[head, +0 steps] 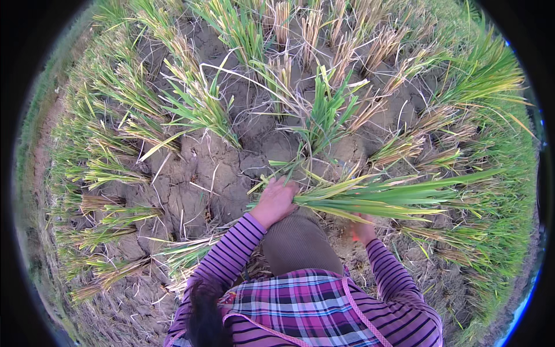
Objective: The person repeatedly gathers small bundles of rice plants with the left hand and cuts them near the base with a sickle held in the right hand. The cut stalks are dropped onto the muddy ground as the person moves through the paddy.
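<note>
My left hand [277,199] grips a bunch of long green and yellowing grass-like blades, probably rice plants [381,197], just beyond my knee. The bunch lies nearly level, its leaf tips fanning out to the right. My right hand [364,227] is below the blades, its fingers blurred and partly covered by them. A small orange-red patch [355,237] shows at those fingers; what it belongs to cannot be made out. Ahead of my hands stands a leafy green clump [325,115], rooted in the soil.
Cut stubble clumps [310,34] stand in rows across cracked, dry soil [212,167]. To the left of my knee lies a loose heap of cut stalks [190,253]. Taller green plants [485,82] grow at the far right. A bare earth strip [45,130] borders the left side.
</note>
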### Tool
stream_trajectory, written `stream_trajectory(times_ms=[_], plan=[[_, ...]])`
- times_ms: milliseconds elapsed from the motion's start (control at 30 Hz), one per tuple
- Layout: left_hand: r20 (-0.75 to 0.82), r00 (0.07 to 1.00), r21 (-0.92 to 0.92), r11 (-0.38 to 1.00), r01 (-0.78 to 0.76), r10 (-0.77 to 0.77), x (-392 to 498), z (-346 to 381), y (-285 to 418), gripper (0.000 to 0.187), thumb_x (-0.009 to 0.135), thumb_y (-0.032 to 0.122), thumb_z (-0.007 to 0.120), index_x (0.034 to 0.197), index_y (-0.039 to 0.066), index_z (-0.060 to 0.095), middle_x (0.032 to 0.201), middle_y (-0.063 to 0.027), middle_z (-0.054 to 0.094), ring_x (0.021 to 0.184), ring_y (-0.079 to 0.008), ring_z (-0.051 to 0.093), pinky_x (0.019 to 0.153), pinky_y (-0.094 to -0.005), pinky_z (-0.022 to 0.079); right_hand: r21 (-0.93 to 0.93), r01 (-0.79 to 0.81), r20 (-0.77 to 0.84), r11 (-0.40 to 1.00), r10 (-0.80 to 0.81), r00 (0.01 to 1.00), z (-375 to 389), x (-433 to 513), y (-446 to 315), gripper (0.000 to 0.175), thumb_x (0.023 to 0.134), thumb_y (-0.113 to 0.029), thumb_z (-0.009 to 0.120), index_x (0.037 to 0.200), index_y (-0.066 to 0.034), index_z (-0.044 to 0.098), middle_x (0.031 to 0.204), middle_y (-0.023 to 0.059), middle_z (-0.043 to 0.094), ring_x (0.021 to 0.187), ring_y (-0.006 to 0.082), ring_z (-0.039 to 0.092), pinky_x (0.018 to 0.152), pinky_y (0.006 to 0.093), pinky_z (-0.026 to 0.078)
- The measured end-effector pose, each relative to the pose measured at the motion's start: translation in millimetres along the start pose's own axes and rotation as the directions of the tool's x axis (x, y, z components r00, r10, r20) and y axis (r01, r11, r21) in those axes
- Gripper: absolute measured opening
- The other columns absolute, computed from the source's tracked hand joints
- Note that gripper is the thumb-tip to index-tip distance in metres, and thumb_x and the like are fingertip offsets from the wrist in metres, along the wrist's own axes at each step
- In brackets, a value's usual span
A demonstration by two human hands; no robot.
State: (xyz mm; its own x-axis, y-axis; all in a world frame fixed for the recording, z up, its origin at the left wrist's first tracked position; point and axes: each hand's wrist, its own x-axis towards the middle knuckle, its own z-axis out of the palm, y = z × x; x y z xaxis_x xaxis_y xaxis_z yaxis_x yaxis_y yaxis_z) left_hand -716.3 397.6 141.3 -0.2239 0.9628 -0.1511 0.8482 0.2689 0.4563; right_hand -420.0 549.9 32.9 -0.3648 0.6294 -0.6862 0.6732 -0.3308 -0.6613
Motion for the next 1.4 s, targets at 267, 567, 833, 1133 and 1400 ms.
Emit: stream_trajectory(times_ms=[267, 567, 833, 1133, 1400], plan=[[-0.326, 0.943, 0.148, 0.982, 0.114, -0.06, 72.6, 3.6, -7.9, 0.046, 0.075, 0.019, 0.072, 0.114, -0.006, 0.064, 0.126, -0.0201, 0.06, 0.123, -0.0381, 0.052, 0.109, -0.0448, 0.041, 0.458, 0.286, 0.123, 0.842, -0.379, 0.917, -4.7, 72.7, -113.6, 0.019, 0.103, -0.021, 0.054, 0.099, -0.0038, 0.049, 0.065, 0.0024, 0.051, 0.049, 0.0133, 0.05, 0.043, 0.0287, 0.042], [-0.322, 0.921, -0.615, 0.788, -0.029, -0.218, 155.4, 1.0, 34.7, 0.064, 0.079, 0.028, 0.083, 0.129, 0.0, 0.057, 0.139, -0.0211, 0.055, 0.127, -0.0361, 0.055, 0.104, -0.0407, 0.045, -0.25, 0.564, 0.164, 0.787, -0.54, 0.825, 4.1, 55.5, -131.1, 0.032, 0.102, -0.028, 0.052, 0.098, 0.003, 0.055, 0.067, 0.0177, 0.063, 0.052, 0.0253, 0.064, 0.05, 0.0411, 0.051], [-0.449, 0.82, -0.837, 0.487, -0.249, -0.354, 170.9, 23.0, 20.9, 0.024, 0.085, 0.001, 0.073, 0.109, -0.004, 0.069, 0.101, -0.0085, 0.075, 0.085, -0.0114, 0.068, 0.076, -0.0308, 0.055, -0.251, 0.438, 0.274, 0.863, -0.371, 0.887, 19.9, 67.2, -170.4, 0.033, 0.102, -0.029, 0.051, 0.096, 0.003, 0.058, 0.062, 0.0142, 0.061, 0.047, 0.0246, 0.062, 0.05, 0.0415, 0.05], [0.055, 0.639, -0.996, -0.001, 0.084, -0.767, 97.1, 39.6, -34.5, 0.022, 0.088, 0.017, 0.077, 0.087, -0.003, 0.071, 0.077, -0.0064, 0.069, 0.066, -0.0146, 0.062, 0.064, -0.0358, 0.051, 0.032, 0.02, 0.397, 0.999, -0.032, 0.917, -85.7, -136.8, -52.1, 0.021, 0.105, -0.023, 0.051, 0.096, -0.0045, 0.046, 0.059, -0.0003, 0.042, 0.046, 0.0113, 0.044, 0.042, 0.0281, 0.04], [-0.439, 0.435, -0.864, 0.237, -0.444, -0.786, -91.6, -8.3, -43.2, 0.029, 0.092, 0.014, 0.074, 0.117, 0.005, 0.061, 0.091, -0.0016, 0.067, 0.081, -0.0133, 0.063, 0.078, -0.0301, 0.051, 0.218, 0.313, -0.06, 0.924, -0.307, 0.95, -64.7, -61.4, -84.9, 0.026, 0.107, -0.03, 0.049, 0.093, -0.0095, 0.043, 0.064, -0.0009, 0.04, 0.051, 0.0088, 0.04, 0.043, 0.0257, 0.037]])
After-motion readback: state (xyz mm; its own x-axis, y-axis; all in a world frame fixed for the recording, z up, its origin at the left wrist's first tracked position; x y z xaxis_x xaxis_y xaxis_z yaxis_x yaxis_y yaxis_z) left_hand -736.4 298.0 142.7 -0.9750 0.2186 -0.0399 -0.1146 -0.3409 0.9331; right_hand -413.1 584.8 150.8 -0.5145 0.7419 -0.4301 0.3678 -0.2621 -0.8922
